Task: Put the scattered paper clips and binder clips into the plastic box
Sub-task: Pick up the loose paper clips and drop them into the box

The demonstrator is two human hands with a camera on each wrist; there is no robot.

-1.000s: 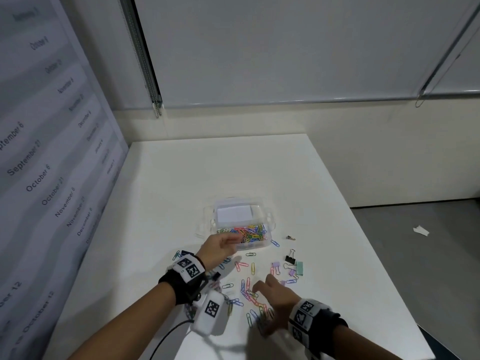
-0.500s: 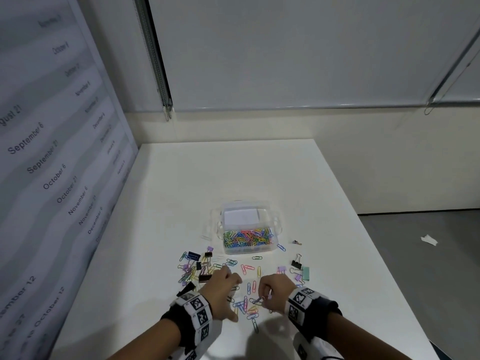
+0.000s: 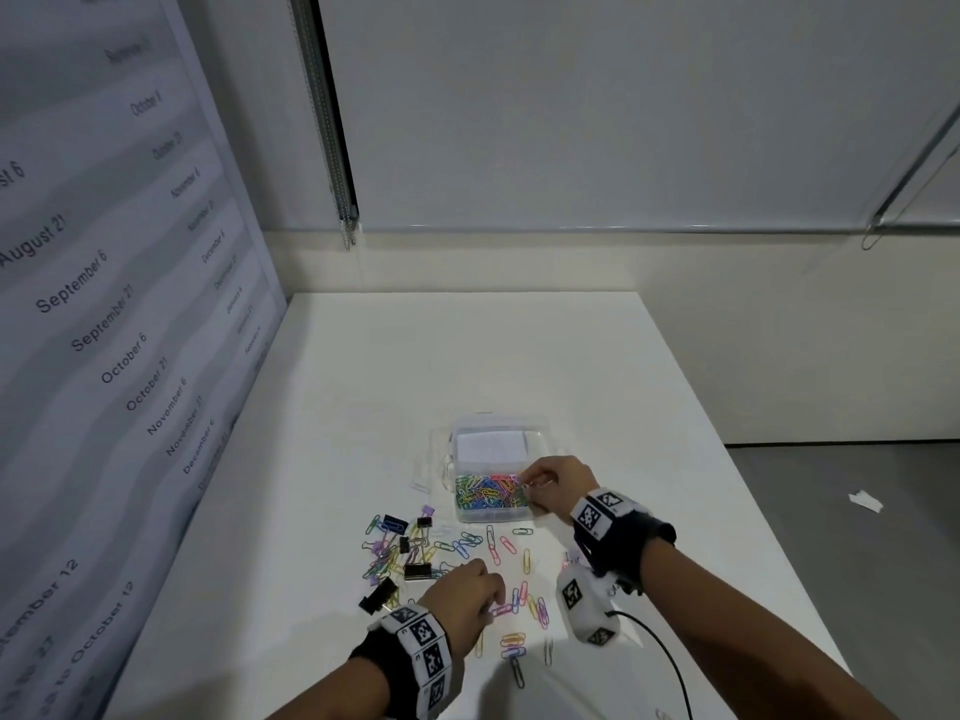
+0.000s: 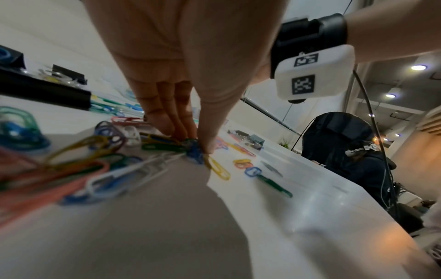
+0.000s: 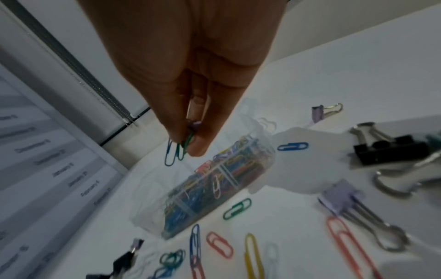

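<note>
A clear plastic box [image 3: 496,433] holding many coloured paper clips stands mid-table; it shows again in the right wrist view [image 5: 214,188]. My right hand [image 3: 540,485] hovers over the box's right end and pinches a few paper clips [image 5: 177,151], blue and green. My left hand [image 3: 480,597] is down on the table among scattered paper clips [image 3: 519,605], fingertips [image 4: 181,132] and thumb pinching a small bunch of clips [image 4: 193,151]. Black and purple binder clips [image 3: 415,571] lie left of my left hand.
A white table [image 3: 467,356] meets a panel with printed dates on the left. Binder clips [image 5: 386,149] and loose paper clips [image 5: 237,208] lie in front of the box. A cable [image 3: 670,662] trails from the right wrist camera. The table's right edge drops to grey floor.
My right hand rose from the loose clips near the front and moved up over the box with clips in its pinch. My left hand stayed low on the table, gathering clips.
</note>
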